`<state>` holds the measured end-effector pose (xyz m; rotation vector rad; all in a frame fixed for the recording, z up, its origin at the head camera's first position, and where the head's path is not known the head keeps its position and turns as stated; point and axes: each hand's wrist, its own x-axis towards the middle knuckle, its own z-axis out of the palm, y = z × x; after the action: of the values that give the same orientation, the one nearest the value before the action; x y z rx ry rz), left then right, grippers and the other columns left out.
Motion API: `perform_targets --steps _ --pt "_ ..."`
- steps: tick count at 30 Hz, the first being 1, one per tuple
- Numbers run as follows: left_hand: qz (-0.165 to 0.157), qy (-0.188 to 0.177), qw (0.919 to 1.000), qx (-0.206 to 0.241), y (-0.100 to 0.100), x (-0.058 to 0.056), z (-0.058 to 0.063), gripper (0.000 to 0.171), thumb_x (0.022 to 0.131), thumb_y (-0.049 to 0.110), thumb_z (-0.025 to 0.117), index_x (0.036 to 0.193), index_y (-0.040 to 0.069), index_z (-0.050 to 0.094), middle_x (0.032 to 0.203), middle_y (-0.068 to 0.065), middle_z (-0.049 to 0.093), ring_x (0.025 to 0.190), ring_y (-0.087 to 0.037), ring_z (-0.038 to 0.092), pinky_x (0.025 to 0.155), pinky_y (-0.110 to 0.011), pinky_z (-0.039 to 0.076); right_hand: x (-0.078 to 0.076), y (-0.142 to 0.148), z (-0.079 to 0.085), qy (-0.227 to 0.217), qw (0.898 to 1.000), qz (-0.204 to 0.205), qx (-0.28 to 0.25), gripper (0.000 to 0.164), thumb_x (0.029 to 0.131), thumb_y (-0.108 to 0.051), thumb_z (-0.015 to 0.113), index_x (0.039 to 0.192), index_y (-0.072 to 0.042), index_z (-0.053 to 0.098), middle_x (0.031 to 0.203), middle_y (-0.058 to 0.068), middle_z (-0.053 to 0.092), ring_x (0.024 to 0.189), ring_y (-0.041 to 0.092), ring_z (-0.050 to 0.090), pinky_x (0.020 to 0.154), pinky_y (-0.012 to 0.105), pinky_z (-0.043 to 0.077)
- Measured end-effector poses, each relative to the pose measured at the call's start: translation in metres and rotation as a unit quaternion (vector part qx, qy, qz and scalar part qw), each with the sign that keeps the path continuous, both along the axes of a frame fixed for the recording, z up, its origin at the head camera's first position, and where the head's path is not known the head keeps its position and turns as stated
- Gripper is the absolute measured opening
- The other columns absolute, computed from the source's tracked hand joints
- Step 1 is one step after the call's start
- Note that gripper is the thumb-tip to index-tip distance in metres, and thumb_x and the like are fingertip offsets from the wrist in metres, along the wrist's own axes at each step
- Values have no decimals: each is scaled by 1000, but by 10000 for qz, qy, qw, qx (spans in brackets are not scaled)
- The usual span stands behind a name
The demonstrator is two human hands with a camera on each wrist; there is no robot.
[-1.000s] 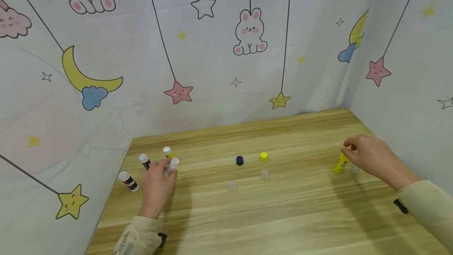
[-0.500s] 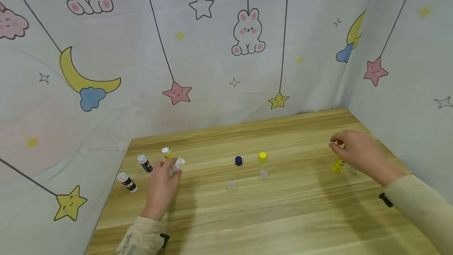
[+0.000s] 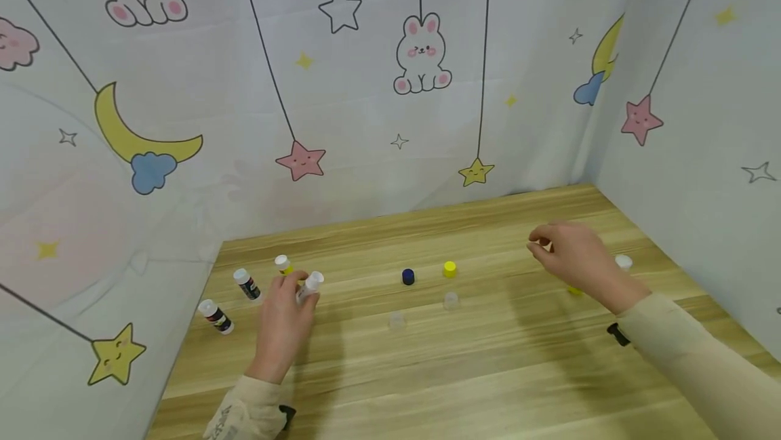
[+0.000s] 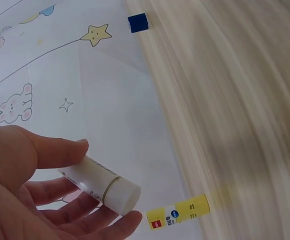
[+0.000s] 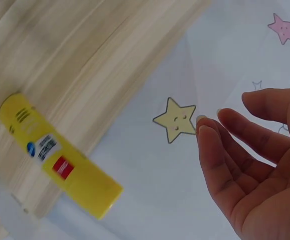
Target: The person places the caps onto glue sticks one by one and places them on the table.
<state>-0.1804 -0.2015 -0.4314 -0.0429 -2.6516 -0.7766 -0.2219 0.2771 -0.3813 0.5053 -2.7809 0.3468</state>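
My left hand (image 3: 285, 318) grips a white glue stick (image 3: 312, 283) above the left part of the table. The left wrist view shows thumb and fingers round this white glue stick (image 4: 102, 185), its end tilted down to the right. A yellow glue stick (image 4: 178, 212) stands beyond it. My right hand (image 3: 570, 257) hovers over the right side, loosely curled, with nothing between its fingers. In the right wrist view a yellow glue stick (image 5: 60, 155) stands apart from that hand (image 5: 259, 165); the head view mostly hides it behind the wrist.
Left of my left hand are two dark-labelled sticks (image 3: 247, 284) (image 3: 216, 316) and a white-topped yellow one (image 3: 283, 264). Mid-table lie a dark blue cap (image 3: 408, 276), a yellow cap (image 3: 449, 269) and two clear caps (image 3: 451, 301) (image 3: 397, 321). A white-topped item (image 3: 623, 262) stands far right.
My right hand has come away from the yellow glue stick and moved left, leaving it standing. My left hand, still holding the white glue stick, has shifted slightly right.
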Motion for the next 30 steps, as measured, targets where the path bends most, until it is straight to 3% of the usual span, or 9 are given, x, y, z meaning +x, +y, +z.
perform_targets --steps 10,20,30 --pt "-187 366 9991 114 9 -4 6 30 86 11 81 111 0 68 103 -18 62 89 -34 62 71 -52 52 -5 -30 -5 -74 9994 200 -285 13 93 -19 72 98 -8 77 86 1 70 73 16 63 65 38 52" --pt "-216 365 9988 258 22 -9 9 29 87 13 80 110 2 69 105 -17 64 92 -34 64 76 -52 52 -12 -60 -19 -305 9978 422 -421 25 91 -17 76 114 -9 73 90 0 69 69 9 60 61 31 51" --pt "-193 406 9985 310 30 -13 12 29 87 13 80 111 3 69 106 -17 63 93 -35 64 77 -53 52 -10 -84 -31 -805 9941 502 -520 28 92 -22 75 118 -12 72 93 -1 66 70 8 57 61 28 50"
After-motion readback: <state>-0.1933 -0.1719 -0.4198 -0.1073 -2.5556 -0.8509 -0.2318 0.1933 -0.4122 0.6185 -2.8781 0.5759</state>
